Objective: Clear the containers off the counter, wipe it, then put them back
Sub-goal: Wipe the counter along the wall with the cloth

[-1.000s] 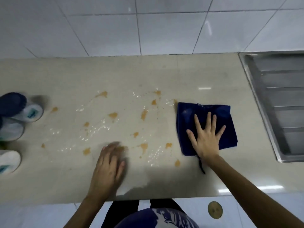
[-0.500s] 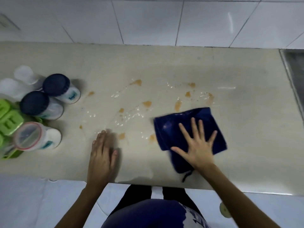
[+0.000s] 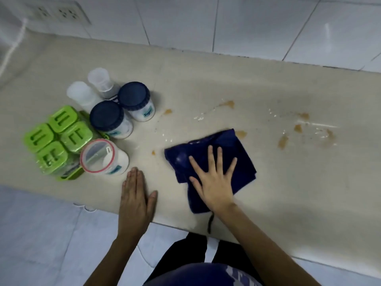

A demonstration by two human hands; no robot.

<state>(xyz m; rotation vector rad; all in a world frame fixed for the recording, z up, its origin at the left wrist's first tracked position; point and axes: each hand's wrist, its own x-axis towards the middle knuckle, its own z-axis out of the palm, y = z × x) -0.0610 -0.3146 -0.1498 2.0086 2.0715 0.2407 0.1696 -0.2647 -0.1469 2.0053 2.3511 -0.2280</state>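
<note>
Both hands flat, fingers open: right hand (image 3: 214,180) presses the cloth (image 3: 210,159), left hand (image 3: 136,195) on the counter (image 3: 288,182).

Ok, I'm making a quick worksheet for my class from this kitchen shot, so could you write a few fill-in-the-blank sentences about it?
1. The right hand presses flat on a dark ____ cloth.
2. The left hand lies flat on the counter and holds ____.
3. The four square containers have ____ lids.
4. The jar with the red-rimmed lid lies on its ____.

Missing words: blue; nothing; green; side
</note>
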